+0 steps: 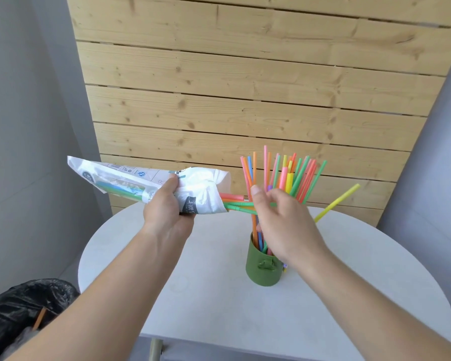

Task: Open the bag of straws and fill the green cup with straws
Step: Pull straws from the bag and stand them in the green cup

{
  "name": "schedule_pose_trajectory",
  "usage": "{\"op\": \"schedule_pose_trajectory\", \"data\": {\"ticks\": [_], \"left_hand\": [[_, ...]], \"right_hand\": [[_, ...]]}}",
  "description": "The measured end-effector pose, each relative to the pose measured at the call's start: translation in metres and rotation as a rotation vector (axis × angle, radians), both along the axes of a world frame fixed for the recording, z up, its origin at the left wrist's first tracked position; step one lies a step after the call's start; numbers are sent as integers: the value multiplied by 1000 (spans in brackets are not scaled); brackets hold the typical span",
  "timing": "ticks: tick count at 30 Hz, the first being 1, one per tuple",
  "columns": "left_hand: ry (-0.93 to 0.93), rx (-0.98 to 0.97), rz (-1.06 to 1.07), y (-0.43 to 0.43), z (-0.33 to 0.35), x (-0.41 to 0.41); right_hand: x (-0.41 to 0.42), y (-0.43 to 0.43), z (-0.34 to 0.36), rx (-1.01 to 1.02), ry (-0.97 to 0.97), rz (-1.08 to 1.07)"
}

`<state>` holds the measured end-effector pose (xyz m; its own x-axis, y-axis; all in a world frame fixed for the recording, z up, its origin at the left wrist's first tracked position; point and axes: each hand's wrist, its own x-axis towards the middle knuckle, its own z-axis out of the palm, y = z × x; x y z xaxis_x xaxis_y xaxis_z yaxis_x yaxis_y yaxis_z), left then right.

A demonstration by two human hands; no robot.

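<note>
My left hand (167,204) grips a white printed bag of straws (130,183) and holds it level above the table, mouth pointing right. Orange and green straws (235,201) stick out of the mouth. My right hand (279,217) is at their tips with thumb raised and fingers loosely spread, and the green ones pass under the thumb. No firm pinch shows. Below it the green cup (262,269) stands upright on the table and holds several coloured straws (292,175) fanned upward. One yellow straw (339,201) leans far out to the right.
The round white table (219,295) carries only the cup. A wooden slat panel (245,87) stands right behind it. A bin lined with a black bag (24,303) sits on the floor at the lower left.
</note>
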<state>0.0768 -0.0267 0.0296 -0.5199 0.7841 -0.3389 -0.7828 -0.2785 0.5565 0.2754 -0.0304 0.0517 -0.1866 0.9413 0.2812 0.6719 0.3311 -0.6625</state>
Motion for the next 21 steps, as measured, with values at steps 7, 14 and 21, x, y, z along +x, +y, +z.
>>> {"op": "schedule_pose_trajectory", "data": {"ticks": [7,14,21], "left_hand": [[67,11,26,1,4,13],[36,15,42,3,4,0],[29,-1,41,5,1,3]], "right_hand": [[-18,-9,-12,-153,643,58],[-9,2,-7,-225,923,0],[-2,-1,-7,-297,924,48]]}}
